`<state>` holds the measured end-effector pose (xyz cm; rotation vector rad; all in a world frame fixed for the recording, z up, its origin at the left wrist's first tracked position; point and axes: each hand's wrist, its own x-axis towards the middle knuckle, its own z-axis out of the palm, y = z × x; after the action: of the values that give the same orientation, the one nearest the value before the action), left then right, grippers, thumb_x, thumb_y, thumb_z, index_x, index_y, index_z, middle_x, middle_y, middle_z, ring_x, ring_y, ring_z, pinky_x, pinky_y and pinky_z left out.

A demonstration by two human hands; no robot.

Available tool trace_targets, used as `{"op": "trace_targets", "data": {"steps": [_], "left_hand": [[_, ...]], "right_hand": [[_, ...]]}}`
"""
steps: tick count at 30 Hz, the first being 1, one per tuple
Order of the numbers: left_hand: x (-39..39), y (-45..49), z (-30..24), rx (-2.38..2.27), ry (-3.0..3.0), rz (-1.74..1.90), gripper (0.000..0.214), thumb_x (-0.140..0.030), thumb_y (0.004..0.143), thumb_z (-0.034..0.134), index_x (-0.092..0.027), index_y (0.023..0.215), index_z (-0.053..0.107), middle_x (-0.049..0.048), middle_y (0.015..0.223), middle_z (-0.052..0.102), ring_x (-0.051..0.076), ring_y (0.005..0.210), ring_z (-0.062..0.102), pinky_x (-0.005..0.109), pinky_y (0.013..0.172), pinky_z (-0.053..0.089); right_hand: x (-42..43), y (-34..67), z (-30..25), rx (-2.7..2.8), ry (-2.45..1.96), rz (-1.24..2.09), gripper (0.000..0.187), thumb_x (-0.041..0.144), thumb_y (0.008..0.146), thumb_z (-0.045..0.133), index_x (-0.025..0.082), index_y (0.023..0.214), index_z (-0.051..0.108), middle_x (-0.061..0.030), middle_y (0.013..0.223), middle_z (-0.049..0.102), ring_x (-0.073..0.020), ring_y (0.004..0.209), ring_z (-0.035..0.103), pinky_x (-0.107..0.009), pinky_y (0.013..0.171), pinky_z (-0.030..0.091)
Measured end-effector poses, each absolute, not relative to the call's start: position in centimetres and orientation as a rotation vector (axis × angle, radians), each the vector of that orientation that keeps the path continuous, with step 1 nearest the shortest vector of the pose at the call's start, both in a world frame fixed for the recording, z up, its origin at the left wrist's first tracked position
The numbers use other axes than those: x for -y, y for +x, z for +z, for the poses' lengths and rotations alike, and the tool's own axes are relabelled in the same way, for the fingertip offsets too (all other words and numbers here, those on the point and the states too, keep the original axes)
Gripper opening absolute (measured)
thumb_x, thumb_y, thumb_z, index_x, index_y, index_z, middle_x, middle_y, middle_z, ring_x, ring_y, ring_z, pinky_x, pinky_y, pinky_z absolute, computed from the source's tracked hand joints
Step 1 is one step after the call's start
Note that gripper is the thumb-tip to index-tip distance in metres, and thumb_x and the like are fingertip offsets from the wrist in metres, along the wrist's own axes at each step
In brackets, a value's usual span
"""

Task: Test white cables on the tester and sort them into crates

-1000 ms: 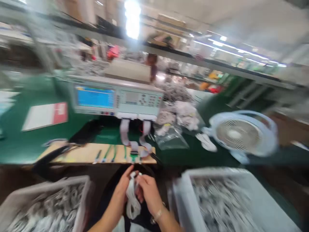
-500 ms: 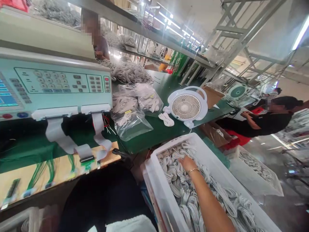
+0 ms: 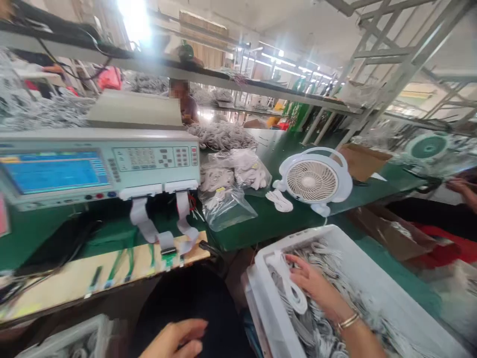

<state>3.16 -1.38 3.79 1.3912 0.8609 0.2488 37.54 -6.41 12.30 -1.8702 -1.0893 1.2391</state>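
Observation:
A coiled bundle of white cable (image 3: 296, 293) is at the fingers of my right hand (image 3: 316, 286), above the near left part of a white plastic bin (image 3: 263, 288). My fingers are closed on its upper part, with the thumb hidden. Several grey cable bundles (image 3: 313, 323) fill the bin below. At the bottom edge of the view, in front of my dark-clothed lap, my left hand (image 3: 177, 340) is partly visible. Its thumb and fingers are apart with nothing between them.
A tester with a screen (image 3: 55, 171) and ribbon cables (image 3: 143, 219) stands on the green table (image 3: 238, 236). Bagged cables (image 3: 219, 191), a loose white bundle (image 3: 279, 201) and a fan (image 3: 313, 181) lie beyond the bin. A wooden board (image 3: 74, 286) runs along the front left.
The view has swung left. My right hand, earlier down among the grey bundles, is now raised with a white bundle at its fingers. My left hand has come into view.

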Motion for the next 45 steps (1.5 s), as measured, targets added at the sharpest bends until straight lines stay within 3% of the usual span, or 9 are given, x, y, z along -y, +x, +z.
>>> {"op": "trace_targets", "data": {"steps": [3,6,10,17,22,25,34,39,45], "left_hand": [[1.8,5.6,6.9,-0.629,1.090,0.473,0.051,-0.045,0.066,0.056,-0.023,0.111,0.049,0.0077,0.112,0.053,0.023,0.105,0.046,0.035,0.090,0.034],[1.7,6.2,8.7,-0.543,0.835,0.714,0.045,-0.041,0.070,0.054,-0.018,0.109,0.050,0.0107,0.111,0.053,0.023,0.102,0.048,0.035,0.087,0.035],[1.4,4.1,8.6,-0.659,0.665,0.977,0.031,-0.028,0.069,0.059,-0.017,0.097,0.052,0.0092,0.097,0.058,0.021,0.093,0.052,0.032,0.082,0.037],[1.3,2.6,6.4,-0.824,0.561,1.000,0.027,-0.033,0.068,0.059,-0.014,0.086,0.053,0.0042,0.075,0.058,0.013,0.066,0.055,0.028,0.068,0.042],[1.1,3.6,6.1,-0.759,0.356,1.021,0.045,-0.034,0.067,0.060,-0.021,0.106,0.043,0.0046,0.085,0.058,0.012,0.065,0.055,0.025,0.063,0.042],[0.7,3.6,5.7,-0.719,0.324,0.960,0.052,-0.032,0.065,0.062,-0.024,0.110,0.039,0.0038,0.090,0.057,0.013,0.072,0.055,0.026,0.067,0.041],[-2.0,2.8,4.9,-0.917,0.671,1.207,0.023,-0.028,0.063,0.064,-0.016,0.079,0.051,0.0030,0.077,0.060,0.011,0.067,0.052,0.021,0.061,0.038],[-3.0,2.0,5.0,-0.910,0.635,1.165,0.035,-0.025,0.062,0.065,-0.014,0.092,0.052,0.0046,0.074,0.062,0.012,0.066,0.054,0.023,0.062,0.040],[-3.6,0.6,5.0,-1.034,0.599,1.043,0.028,-0.030,0.056,0.069,-0.011,0.075,0.059,0.0015,0.061,0.059,0.008,0.052,0.050,0.019,0.051,0.040]], "right_hand": [[5.1,29.3,11.9,0.990,-1.252,1.645,0.041,0.035,0.071,0.056,0.020,0.106,0.042,-0.0055,0.085,0.062,-0.0190,0.074,0.059,-0.029,0.063,0.043],[3.9,22.9,11.0,1.059,-1.119,1.823,0.027,0.032,0.073,0.056,0.019,0.095,0.049,-0.0030,0.077,0.062,-0.0164,0.069,0.059,-0.028,0.062,0.043],[2.1,19.5,10.8,1.573,-1.339,1.357,0.014,0.029,0.078,0.049,0.018,0.084,0.056,-0.0016,0.074,0.060,-0.0153,0.070,0.056,-0.026,0.064,0.042],[0.3,16.9,11.3,1.981,-1.365,0.821,0.033,0.018,0.077,0.048,0.025,0.108,0.048,-0.0031,0.096,0.053,-0.0179,0.088,0.051,-0.029,0.078,0.042],[1.4,16.1,9.0,1.915,-1.335,0.658,0.015,0.021,0.079,0.044,0.022,0.092,0.050,-0.0057,0.093,0.055,-0.0200,0.088,0.052,-0.032,0.079,0.041],[1.4,16.2,7.8,1.757,-1.334,0.830,0.012,0.024,0.080,0.044,0.021,0.091,0.048,-0.0035,0.082,0.059,-0.0178,0.076,0.057,-0.029,0.071,0.044],[-3.5,16.5,5.6,1.070,-1.357,1.457,0.033,0.037,0.064,0.064,0.013,0.086,0.061,-0.0025,0.060,0.063,-0.0122,0.045,0.050,-0.021,0.041,0.035],[-4.3,16.0,5.8,1.076,-1.336,1.453,0.029,0.036,0.064,0.065,0.015,0.083,0.064,-0.0005,0.054,0.061,-0.0109,0.043,0.047,-0.020,0.037,0.031],[-4.6,15.3,5.2,0.826,-1.257,1.556,0.033,0.040,0.062,0.066,0.013,0.081,0.062,-0.0037,0.060,0.064,-0.0142,0.047,0.054,-0.025,0.045,0.041]]}}
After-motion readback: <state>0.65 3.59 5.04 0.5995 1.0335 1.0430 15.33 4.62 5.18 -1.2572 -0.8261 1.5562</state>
